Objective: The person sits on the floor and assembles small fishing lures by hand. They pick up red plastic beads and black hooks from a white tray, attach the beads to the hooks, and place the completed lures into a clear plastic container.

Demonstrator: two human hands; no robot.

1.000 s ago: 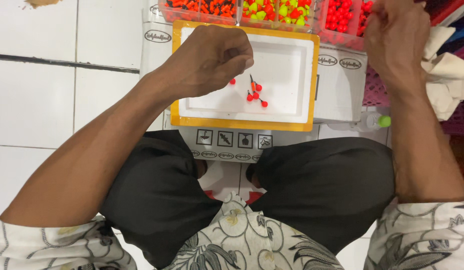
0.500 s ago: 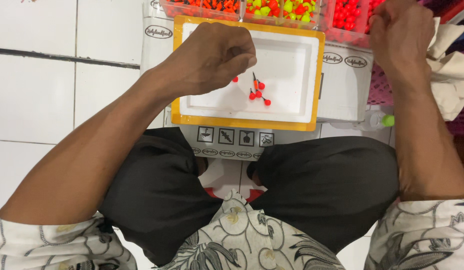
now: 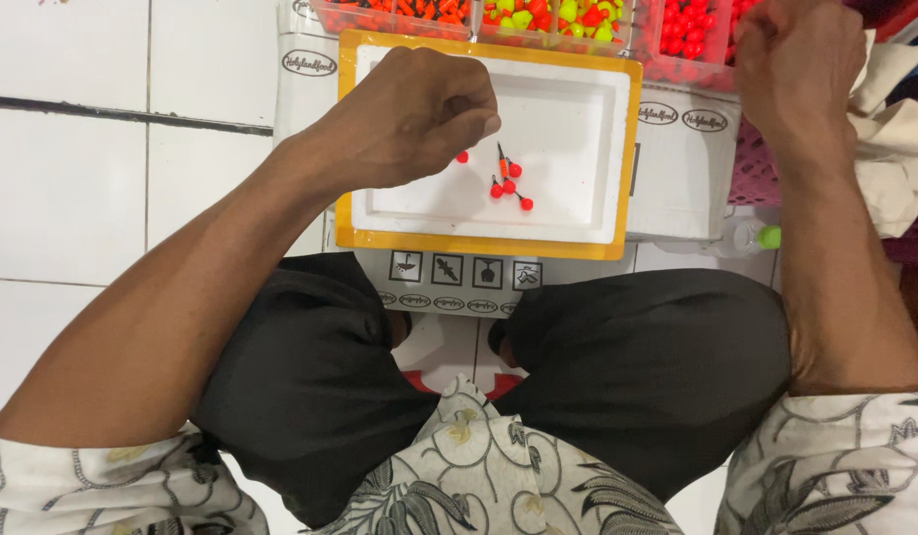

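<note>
A white foam tray with a yellow rim [image 3: 578, 129] rests on a white box in front of my knees. Several small red beads on thin pins [image 3: 509, 183] lie near its middle. My left hand [image 3: 414, 114] hovers over the tray's left part with its fingers curled in a pinch; whether anything is in the pinch is hidden. My right hand [image 3: 791, 64] is up at the far right, fingers closed, over a clear compartment of red beads [image 3: 687, 35]; its fingertips are out of sight.
Clear compartments of orange beads [image 3: 419, 10] and yellow-green and red beads [image 3: 558, 15] line the far edge. Crumpled cloth [image 3: 900, 149] lies at the right, beside a pink basket [image 3: 751, 168]. A bottle with a green cap [image 3: 766, 236] lies right of the box. White floor tiles [image 3: 102, 198] spread to the left.
My view has shifted slightly. My right hand has moved a little further up toward the red beads. My left hand stays over the tray.
</note>
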